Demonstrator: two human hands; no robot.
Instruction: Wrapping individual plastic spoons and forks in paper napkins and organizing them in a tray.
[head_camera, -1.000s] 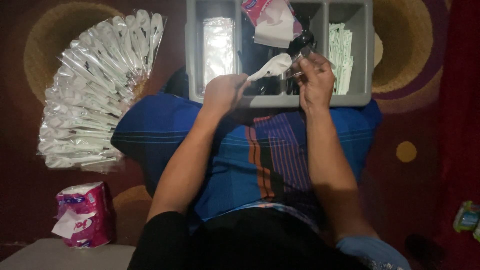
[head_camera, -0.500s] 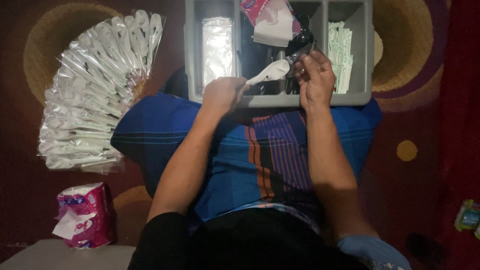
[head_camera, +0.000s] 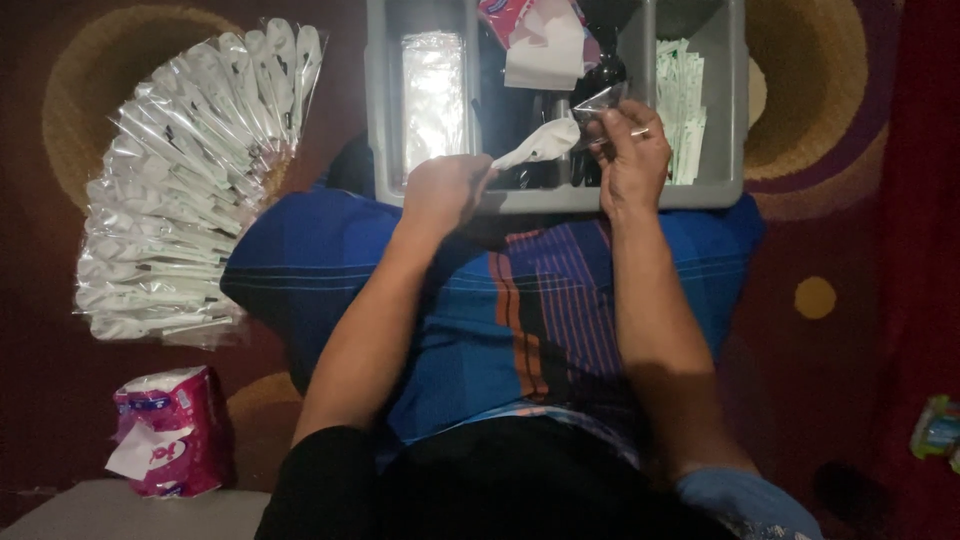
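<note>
Hands met over the near edge of the grey plastic divided tray (head_camera: 556, 199) in the head view. The left hand (head_camera: 445, 190) was closed around the handle of a white plastic spoon (head_camera: 540, 144), bowl pointing right. The right hand (head_camera: 628, 155) pinched a small clear plastic sleeve (head_camera: 603, 100) just beyond that bowl. Spoon and sleeve were near one another, above the tray's middle. To sleeve the spoon well, I judged, the pinching fingers should hold the sleeve's mouth open and steady while the bowl slid straight in, without creasing the film.

The tray's left compartment held a stack of clear sleeves (head_camera: 432, 95). Its middle compartment held dark items I could not make out, with a pink-and-white tissue pack (head_camera: 535, 40) at the far end. Its right compartment held white-and-green paper packets (head_camera: 681, 110). Left of the tray, on the patterned floor, lay a fan of wrapped white spoons (head_camera: 180, 190); nearer, another pink tissue pack (head_camera: 170, 430).
</note>
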